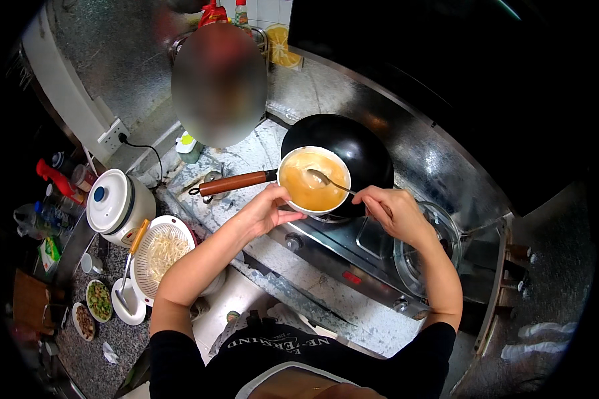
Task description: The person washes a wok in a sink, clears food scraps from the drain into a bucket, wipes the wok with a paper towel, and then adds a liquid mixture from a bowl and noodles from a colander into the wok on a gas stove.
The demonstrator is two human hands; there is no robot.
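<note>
A white bowl (283, 159) of orange-yellow liquid, which looks like beaten egg, is held over the near left part of a black wok (359, 143). My left hand (273, 209) grips the bowl by its lower left rim, thumb and fingers closed on it. Pinched in my right hand (393, 209) is the handle of a metal spoon (329, 181), its tip dipping into the liquid. The wok's brown wooden handle (236, 182) points left, and the bowl covers where the wok's near left side meets it.
A glass lid (412, 259) lies right of the wok on the gas stove (326, 256). On the left counter are a white rice cooker (123, 206), a colander (140, 263) of bean sprouts, a spatula (132, 256) on a white plate (132, 316), and small dishes of chopped food (99, 300).
</note>
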